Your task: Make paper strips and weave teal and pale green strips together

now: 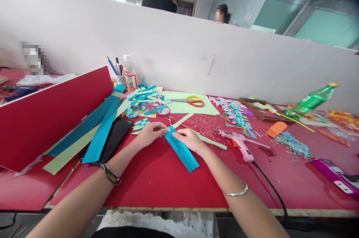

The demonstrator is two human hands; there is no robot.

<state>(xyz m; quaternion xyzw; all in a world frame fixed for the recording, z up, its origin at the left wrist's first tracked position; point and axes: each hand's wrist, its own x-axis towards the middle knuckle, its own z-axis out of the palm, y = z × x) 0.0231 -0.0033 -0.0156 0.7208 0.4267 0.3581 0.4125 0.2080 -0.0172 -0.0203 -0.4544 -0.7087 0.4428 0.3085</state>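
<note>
Blue paper strips lie together on the red table, pointing toward me and to the right. My left hand pinches their far end, fingers closed. My right hand presses on the same end from the right, fingers closed on the strips. Pale green strips cross under that end. A small woven blue and green piece lies just left of my left hand.
A black phone sits under long blue and green strips at left, beside a red board. Scissors rest on green paper. A pink glue gun with its cord lies right. A green bottle is at far right.
</note>
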